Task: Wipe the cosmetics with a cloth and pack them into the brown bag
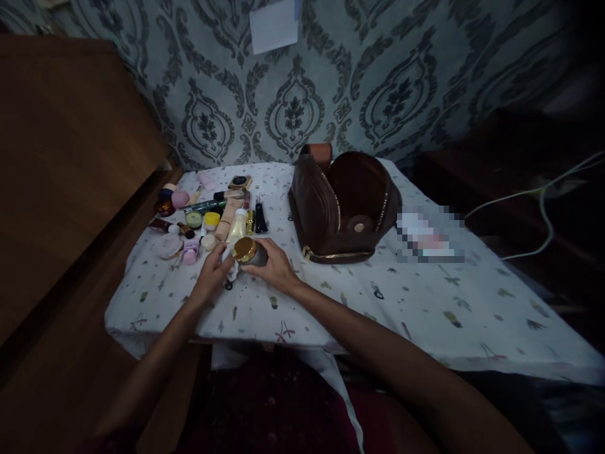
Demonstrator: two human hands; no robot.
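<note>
My right hand is closed around a jar with a gold lid, held low over the front part of the table. Facing it from the other side, my left hand grips a crumpled white tissue or cloth that touches or nearly touches the jar. Just beyond the hands lie a cream-coloured tube, a beige tube, a yellow-lidded pot and a small purple tube. A black tube rests farther right, beside a gold lipstick case.
An unzipped brown cosmetic bag stands open right of the hands. Several more cosmetics, including a round clear case, crowd the left side. A blurred-out item lies right of the bag. The table has a patterned white cloth; wooden furniture borders its left.
</note>
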